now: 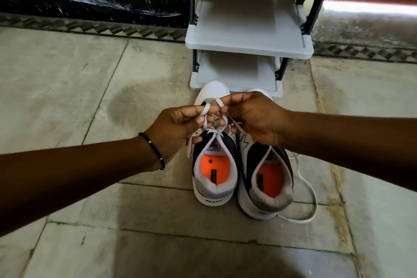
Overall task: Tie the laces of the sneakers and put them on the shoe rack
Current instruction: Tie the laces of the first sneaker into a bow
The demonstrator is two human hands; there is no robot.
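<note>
Pair of sneakers, white and grey-black with orange insoles, set side by side on the stone floor (67, 79), toes toward the shoe rack (248, 36) and just in front of its lowest shelf. Left sneaker (214, 178): white laces (213, 130) crossed above the tongue, mid-tie, bow not yet closed. Left hand (178, 128) pinched shut on one lace loop; right hand (252, 117) pinched shut on the other loop, a turn of lace over a fingertip. Right sneaker (264, 189): untied, loose lace (309, 189) trailing over the floor past the heel. Laces flat, soft, limp, probably a little slick; likely to slip unless kept taut while drawing the loops apart. Best held near the base of each loop, close to the knot. Shoes judged light, uppers padded and yielding, soles firmer; neither fragile. For lifting: collar at the heel, or fingers inside the opening, both shoes possibly carried at once. Rack shelves pale grey, flat, unoccupied where visible; black side frames. Beaded bracelet (153, 149) on left wrist.
</note>
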